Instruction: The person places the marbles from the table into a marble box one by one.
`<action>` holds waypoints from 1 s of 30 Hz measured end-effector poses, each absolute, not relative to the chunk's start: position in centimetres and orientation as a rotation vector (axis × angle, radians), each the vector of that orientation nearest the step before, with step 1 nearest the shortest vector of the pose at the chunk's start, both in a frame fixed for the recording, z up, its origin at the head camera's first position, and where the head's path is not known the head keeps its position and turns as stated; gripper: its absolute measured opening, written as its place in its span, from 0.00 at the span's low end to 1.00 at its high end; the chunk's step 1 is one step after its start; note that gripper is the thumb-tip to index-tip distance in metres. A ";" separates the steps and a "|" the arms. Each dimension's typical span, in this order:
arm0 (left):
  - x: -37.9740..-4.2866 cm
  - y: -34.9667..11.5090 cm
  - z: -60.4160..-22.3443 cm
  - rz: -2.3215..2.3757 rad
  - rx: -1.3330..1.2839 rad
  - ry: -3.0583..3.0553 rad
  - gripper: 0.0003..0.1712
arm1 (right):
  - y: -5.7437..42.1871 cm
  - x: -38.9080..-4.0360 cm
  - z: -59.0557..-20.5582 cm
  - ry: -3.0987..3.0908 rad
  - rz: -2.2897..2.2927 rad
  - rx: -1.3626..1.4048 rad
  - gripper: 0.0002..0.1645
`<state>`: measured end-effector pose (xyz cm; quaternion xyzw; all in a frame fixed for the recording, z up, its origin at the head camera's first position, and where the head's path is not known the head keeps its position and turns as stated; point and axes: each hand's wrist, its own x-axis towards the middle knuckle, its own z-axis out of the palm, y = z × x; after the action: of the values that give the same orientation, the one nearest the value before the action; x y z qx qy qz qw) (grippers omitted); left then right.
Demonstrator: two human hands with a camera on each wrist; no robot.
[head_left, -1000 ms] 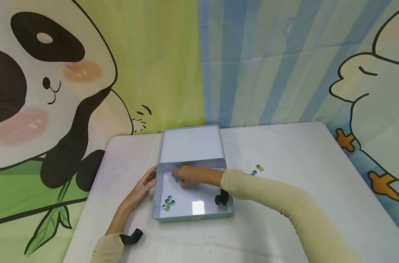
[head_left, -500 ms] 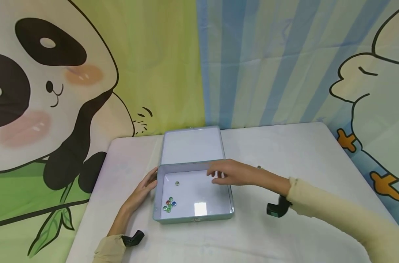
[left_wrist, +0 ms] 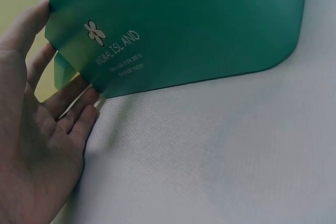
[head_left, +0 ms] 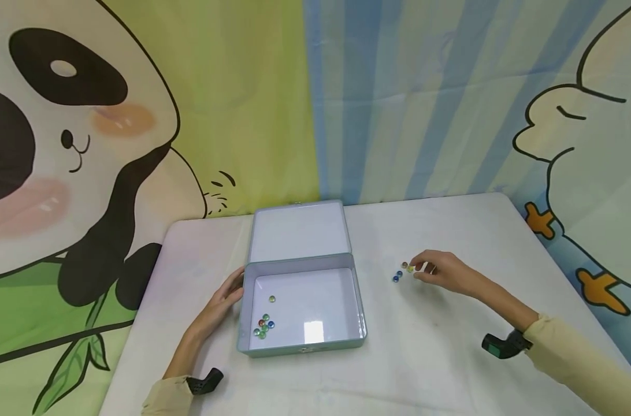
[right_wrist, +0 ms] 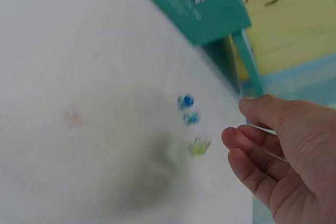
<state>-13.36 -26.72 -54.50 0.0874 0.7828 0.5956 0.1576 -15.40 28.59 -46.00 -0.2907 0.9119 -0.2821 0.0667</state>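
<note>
An open green tin box (head_left: 305,350) with a pale inside stands on the table. Inside it, towards the left, lie several glass marbles (head_left: 265,325), and a single marble (head_left: 271,299) sits farther back. My left hand (head_left: 214,309) rests against the box's left side; in the left wrist view its fingers (left_wrist: 79,114) touch the green wall. Right of the box, a yellow-green marble (head_left: 410,268), a brownish marble (head_left: 404,264) and two blue marbles (head_left: 397,276) lie on the cloth. My right hand (head_left: 445,271) has its fingertips at the yellow-green marble, thumb and fingers apart.
The box's lid (head_left: 300,231) is folded back towards the printed curtain (head_left: 378,104) behind the table. White cloth covers the table (head_left: 425,358). A black wrist camera (head_left: 505,345) hangs under my right forearm, another (head_left: 205,382) by my left.
My right hand has come out of the box and moved right to the loose marbles. One marble stays where that hand was, inside the box. My left hand keeps its place.
</note>
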 end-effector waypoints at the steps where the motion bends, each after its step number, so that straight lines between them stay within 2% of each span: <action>1: -13.3 -26.8 -54.5 1.710 0.245 2.237 0.33 | 28.9 -15.6 -46.4 2.768 -0.849 -0.848 0.16; 6: -13.4 -26.8 -54.4 1.695 0.245 2.246 0.33 | 30.0 -16.6 -48.3 2.830 -0.856 -0.782 0.14; 15: -13.3 -26.6 -54.1 1.695 0.247 2.249 0.33 | 29.5 -17.6 -51.1 2.897 -0.905 -0.930 0.12; 30: -13.1 -26.7 -54.2 1.720 0.264 2.233 0.32 | 28.1 -17.3 -51.4 2.936 -0.752 -0.819 0.09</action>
<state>-13.07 -26.72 -54.16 0.0920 0.7793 0.6003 0.1545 -17.28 28.12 -51.45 -0.2610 0.9352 -0.2395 0.0009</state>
